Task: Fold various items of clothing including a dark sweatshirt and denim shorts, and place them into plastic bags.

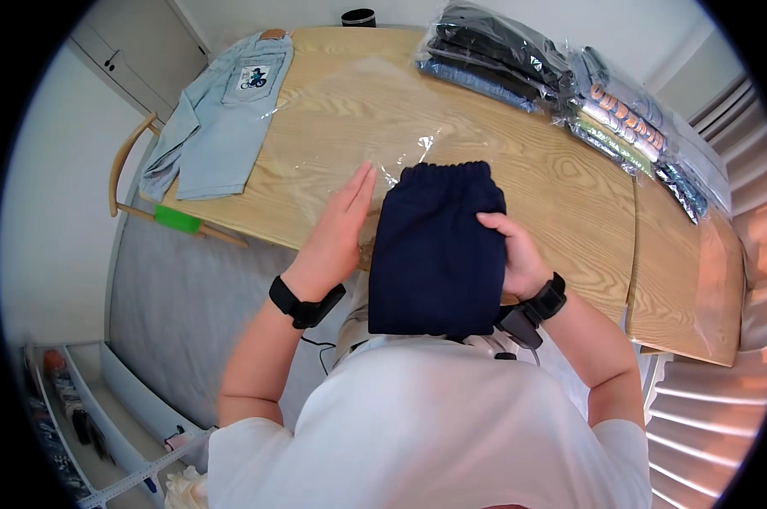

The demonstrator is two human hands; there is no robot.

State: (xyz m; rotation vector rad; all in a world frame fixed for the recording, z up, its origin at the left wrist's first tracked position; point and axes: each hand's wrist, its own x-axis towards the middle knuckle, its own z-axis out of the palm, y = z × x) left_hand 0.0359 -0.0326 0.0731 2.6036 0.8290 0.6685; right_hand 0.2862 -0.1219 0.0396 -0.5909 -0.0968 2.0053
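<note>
Navy garment [439, 254], folded to a rough rectangle, sits between the two hands, right in front of the white shirt [434, 407]; gathered elastic edge faces away from the wearer. Right hand [526, 259] grips its right side, thumb on top, other fingers mostly hidden. Left hand [341, 229] is flat, fingers straight and together, holding nothing, just beside the left side, small gap visible. Black bands [305, 307] on both wrists. Ahead of the hands, clear film [424, 146] with shiny glints lies on the desk [528, 144]. Light denim [222, 148] with a picture patch lies beyond and left of the left hand, well apart; chair [117, 170] with green tag [178, 219] further left. Beyond and right of the right hand: two bagged stacks [494, 59] of folded clothes, side by side. Black container [358, 19] at the far edge, ahead of the left hand.
</note>
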